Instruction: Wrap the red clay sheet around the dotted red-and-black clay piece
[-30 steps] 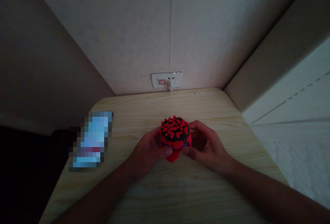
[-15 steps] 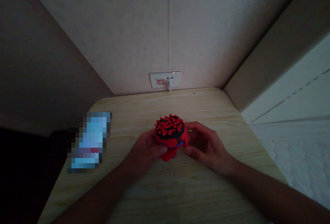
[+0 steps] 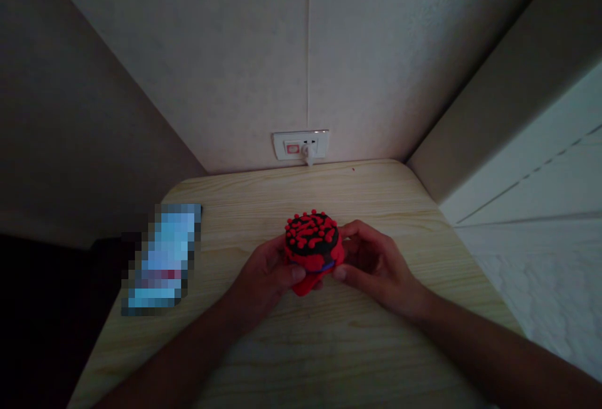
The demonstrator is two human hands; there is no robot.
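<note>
Between both hands is a small round modelling-clay piece (image 3: 311, 241), or something that looks like clay. Its black top carries red squiggles and dots, with red balls around the edge. The side is mostly red with a blue-purple strip, and a red flap sticks out at the front. My left hand (image 3: 266, 276) is closed around its left side, thumb pressed on the front. At the right side, my right hand (image 3: 376, 266) pinches the red rim between thumb and curled fingers. Fingertips behind and beneath the piece are partly hidden.
A pixelated phone-like screen (image 3: 164, 255) lies on the left of the wooden table (image 3: 301, 359). A wall socket (image 3: 300, 145) with a white plug sits just above the table's back edge. A tiny red speck (image 3: 353, 169) lies near that edge. White quilted fabric (image 3: 540, 296) is at the right.
The clay piece has turned slightly and shifted a touch to the right. My right thumb has moved a little left along the rim. The left hand keeps its hold.
</note>
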